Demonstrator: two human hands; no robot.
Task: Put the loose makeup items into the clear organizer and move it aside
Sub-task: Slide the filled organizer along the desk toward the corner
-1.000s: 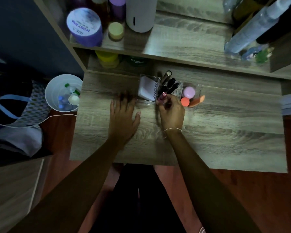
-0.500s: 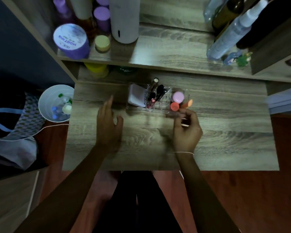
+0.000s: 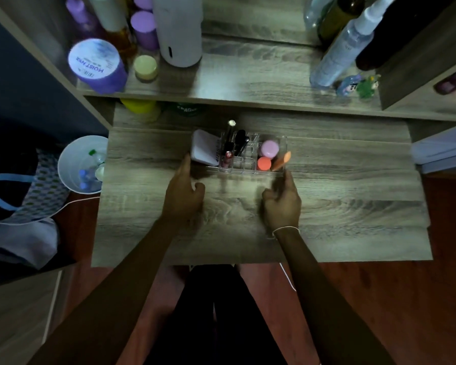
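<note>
The scene is dim overall, with the brightest patch falling on the middle of the wooden desk (image 3: 327, 196) and fading fast toward the edges. The forearms and the floor (image 3: 379, 312) at the bottom sink into deep shadow, nearly without detail. The left hand (image 3: 183, 193) and right hand (image 3: 282, 201) are smeared by motion blur, and each throws a soft shadow on the wood beneath it. The bottles on the shelf (image 3: 248, 75) lean outward and stretch, bent by the wide lens. The purple tub (image 3: 96, 65) looks soft, its label barely legible. Grain and murk cover the dark left side.
</note>
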